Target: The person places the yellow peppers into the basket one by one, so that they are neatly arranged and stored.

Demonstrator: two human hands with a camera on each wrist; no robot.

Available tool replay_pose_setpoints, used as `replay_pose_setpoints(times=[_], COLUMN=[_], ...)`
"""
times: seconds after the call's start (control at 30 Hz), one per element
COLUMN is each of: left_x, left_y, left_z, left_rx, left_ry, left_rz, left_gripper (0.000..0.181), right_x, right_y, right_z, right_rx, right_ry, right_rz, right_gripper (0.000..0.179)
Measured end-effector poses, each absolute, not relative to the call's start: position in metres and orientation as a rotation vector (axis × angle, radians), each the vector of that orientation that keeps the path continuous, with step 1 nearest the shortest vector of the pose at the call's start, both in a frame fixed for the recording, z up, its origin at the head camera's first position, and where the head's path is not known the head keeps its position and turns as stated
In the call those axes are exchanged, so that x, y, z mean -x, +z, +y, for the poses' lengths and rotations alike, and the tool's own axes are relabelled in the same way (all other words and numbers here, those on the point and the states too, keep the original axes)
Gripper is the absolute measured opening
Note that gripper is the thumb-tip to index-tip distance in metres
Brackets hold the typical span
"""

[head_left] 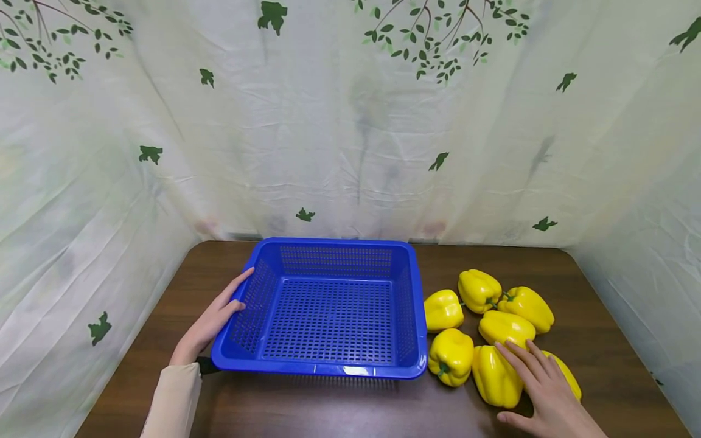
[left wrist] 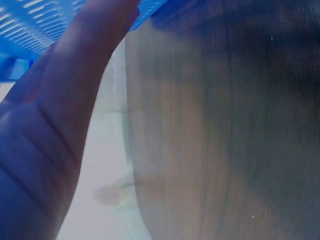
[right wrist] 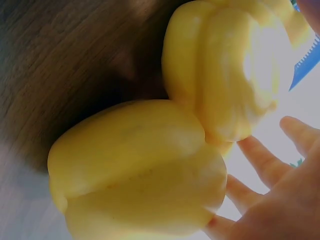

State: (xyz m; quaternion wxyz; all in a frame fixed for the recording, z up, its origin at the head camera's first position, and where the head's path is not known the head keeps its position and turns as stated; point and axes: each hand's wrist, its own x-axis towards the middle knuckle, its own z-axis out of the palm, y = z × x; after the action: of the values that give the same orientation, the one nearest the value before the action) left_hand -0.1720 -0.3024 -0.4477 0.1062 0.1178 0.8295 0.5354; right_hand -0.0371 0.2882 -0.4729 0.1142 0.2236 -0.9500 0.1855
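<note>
On the table stands a blue plastic basket [head_left: 323, 367] with perforated walls and nothing inside. My left hand [head_left: 213, 319] grips its left rim, thumb on the inner side; in the left wrist view the forearm hides most of that hold. To the right of the basket lies a loose group of several yellow bell peppers [head_left: 495, 377]. Over the nearest ones my right hand [head_left: 550, 389] hovers with spread fingers. In the right wrist view its fingertips are close to two bell peppers [right wrist: 140, 170]; whether they touch is unclear.
The dark brown wooden table [head_left: 350, 410] ends at a pale curtain [head_left: 350, 152] with leaf prints, which rises behind it and along both sides. One bell pepper [head_left: 443, 310] lies right against the basket's right side.
</note>
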Motion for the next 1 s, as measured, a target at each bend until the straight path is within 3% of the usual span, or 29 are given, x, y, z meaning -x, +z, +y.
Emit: replay_pose_setpoints(times=[1.0], left_x=[0.1646], left_y=[-0.4517], left_z=[-0.3017], left_rx=[-0.390], left_ry=[1.679], left_rz=[2.397], left_gripper=[0.065], right_x=[0.0425], right_y=[-0.4775], right_z=[0.2849], right_rx=[-0.669], right_ry=[0.397], right_rz=[-2.736], right_gripper=[0.104])
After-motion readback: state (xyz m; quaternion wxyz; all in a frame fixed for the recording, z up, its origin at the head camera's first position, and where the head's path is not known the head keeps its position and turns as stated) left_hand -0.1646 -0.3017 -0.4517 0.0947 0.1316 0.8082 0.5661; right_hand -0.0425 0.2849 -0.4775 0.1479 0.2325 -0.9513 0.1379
